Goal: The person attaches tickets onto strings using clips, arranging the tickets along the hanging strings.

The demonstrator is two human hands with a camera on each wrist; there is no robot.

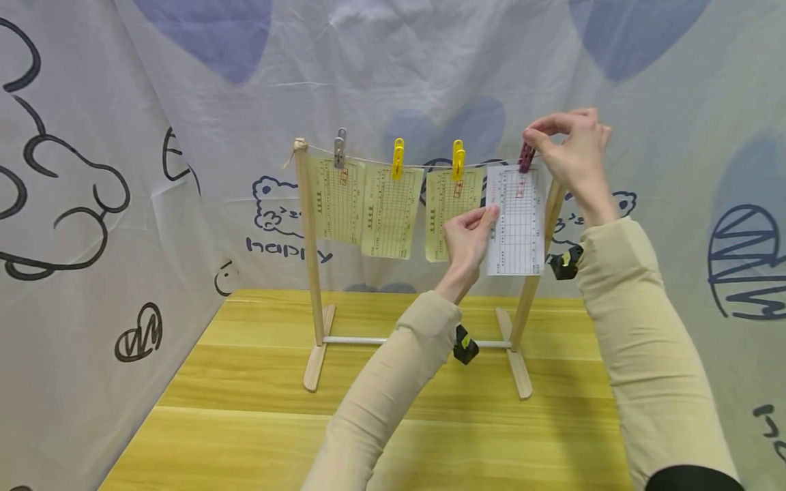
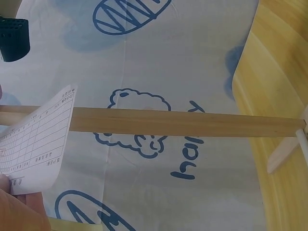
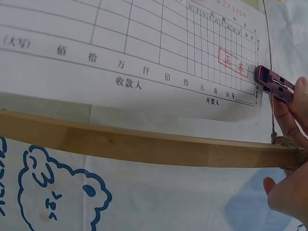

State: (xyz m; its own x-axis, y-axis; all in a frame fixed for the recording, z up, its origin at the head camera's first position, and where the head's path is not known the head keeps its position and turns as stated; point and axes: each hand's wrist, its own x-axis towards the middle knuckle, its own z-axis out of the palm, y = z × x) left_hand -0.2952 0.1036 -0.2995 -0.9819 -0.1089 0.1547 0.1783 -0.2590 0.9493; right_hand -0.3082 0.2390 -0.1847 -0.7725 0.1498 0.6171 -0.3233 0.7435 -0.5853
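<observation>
A white receipt form point(image 1: 518, 228) with a red stamp hangs at the right end of the string, in front of the rack's right post point(image 1: 535, 293). My left hand point(image 1: 468, 240) pinches its left edge between thumb and fingers. At the top edge of that form, my right hand point(image 1: 576, 151) pinches the handles of a purple clothespin point(image 1: 526, 157). The right wrist view shows this clothespin point(image 3: 274, 83) at the form's upper edge, beside the string point(image 3: 270, 43). In the left wrist view, the free lower end of the form point(image 2: 45, 144) bends outward.
Three yellowish forms point(image 1: 336, 204) hang further left, under a grey clothespin point(image 1: 340, 149) and two yellow clothespins point(image 1: 398, 159). The wooden rack's left post point(image 1: 310, 259) and white crossbar point(image 1: 356, 340) stand on a wood-grain table point(image 1: 245, 382). A printed cloth point(image 1: 344, 61) hangs behind.
</observation>
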